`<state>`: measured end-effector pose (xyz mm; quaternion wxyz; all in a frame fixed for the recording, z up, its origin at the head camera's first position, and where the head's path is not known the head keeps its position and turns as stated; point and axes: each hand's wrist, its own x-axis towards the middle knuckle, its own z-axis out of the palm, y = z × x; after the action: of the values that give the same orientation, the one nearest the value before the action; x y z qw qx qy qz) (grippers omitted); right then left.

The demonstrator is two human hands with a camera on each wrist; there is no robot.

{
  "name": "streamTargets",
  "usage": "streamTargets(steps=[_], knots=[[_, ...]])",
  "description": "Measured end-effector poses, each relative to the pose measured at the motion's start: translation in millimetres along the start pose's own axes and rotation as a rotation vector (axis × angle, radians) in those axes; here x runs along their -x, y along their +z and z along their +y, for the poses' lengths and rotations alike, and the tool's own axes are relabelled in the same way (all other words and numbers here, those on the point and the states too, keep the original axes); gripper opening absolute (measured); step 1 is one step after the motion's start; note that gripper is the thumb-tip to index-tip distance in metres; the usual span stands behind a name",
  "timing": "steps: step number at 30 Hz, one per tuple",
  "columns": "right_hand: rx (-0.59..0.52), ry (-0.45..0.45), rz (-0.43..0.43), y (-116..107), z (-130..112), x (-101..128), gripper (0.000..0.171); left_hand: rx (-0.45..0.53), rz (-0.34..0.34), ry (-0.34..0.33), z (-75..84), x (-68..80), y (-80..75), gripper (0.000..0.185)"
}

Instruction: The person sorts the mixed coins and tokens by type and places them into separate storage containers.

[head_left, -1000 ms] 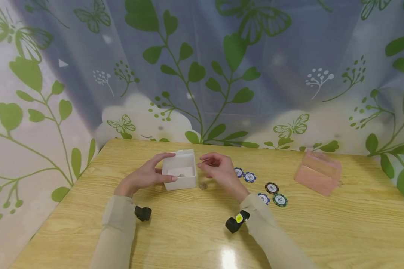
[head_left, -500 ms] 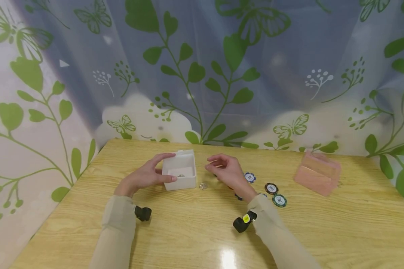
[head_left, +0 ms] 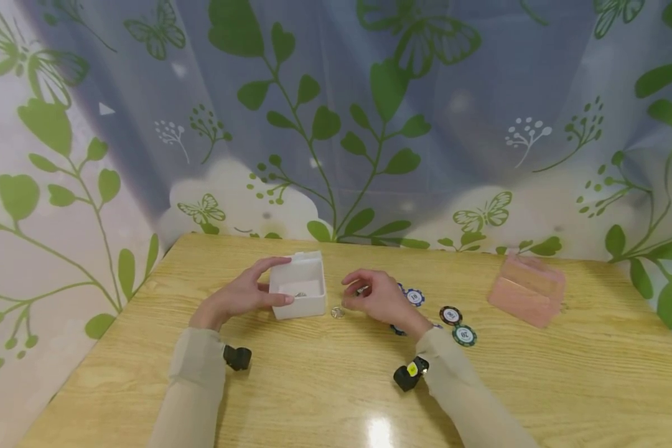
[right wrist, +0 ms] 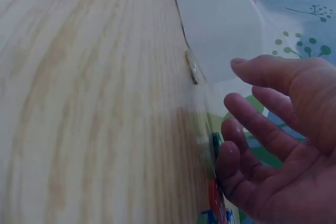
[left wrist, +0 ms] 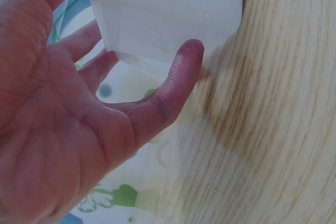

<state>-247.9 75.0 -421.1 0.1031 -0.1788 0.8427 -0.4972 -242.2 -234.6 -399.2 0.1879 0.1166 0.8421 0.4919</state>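
Observation:
My left hand (head_left: 236, 296) grips an open white box (head_left: 307, 306) by its left side, thumb on the front rim, fingers at the back. Something small and silvery (head_left: 300, 295) lies inside, too small to identify. In the left wrist view the hand's fingers curl along the box wall (left wrist: 168, 14). A silvery coin (head_left: 337, 312) lies flat just right of the box. My right hand (head_left: 379, 300) hovers beside the coin, fingers loosely bent and holding nothing. In the right wrist view the coin (right wrist: 192, 67) lies apart from the thumb, while a green chip (right wrist: 217, 144) and a red chip (right wrist: 215, 198) sit by the fingers.
Blue poker chips (head_left: 414, 297) lie partly behind the right hand. Farther right are a black chip (head_left: 451, 315) and a green chip marked 20 (head_left: 464, 335). A pink translucent pouch (head_left: 527, 292) lies at the back right of the wooden table (head_left: 302, 386), before a leaf-patterned curtain (head_left: 459, 124).
My right hand has drawn away from the box to the right, then lowered slightly toward me, its thumb and fingers parting wider. The left hand and the box stay put.

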Motion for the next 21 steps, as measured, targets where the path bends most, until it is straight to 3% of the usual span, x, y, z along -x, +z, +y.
streamTargets(steps=[11,21], knots=[[0.119,0.007,-0.063,12.1,-7.4,-1.3,0.040,-0.003,0.011,-0.013,0.3,0.3,1.1,0.085],[0.275,-0.013,-0.025,23.7,-11.7,-4.8,0.038,0.020,0.002,-0.011,0.9,-0.7,0.8,0.086]])
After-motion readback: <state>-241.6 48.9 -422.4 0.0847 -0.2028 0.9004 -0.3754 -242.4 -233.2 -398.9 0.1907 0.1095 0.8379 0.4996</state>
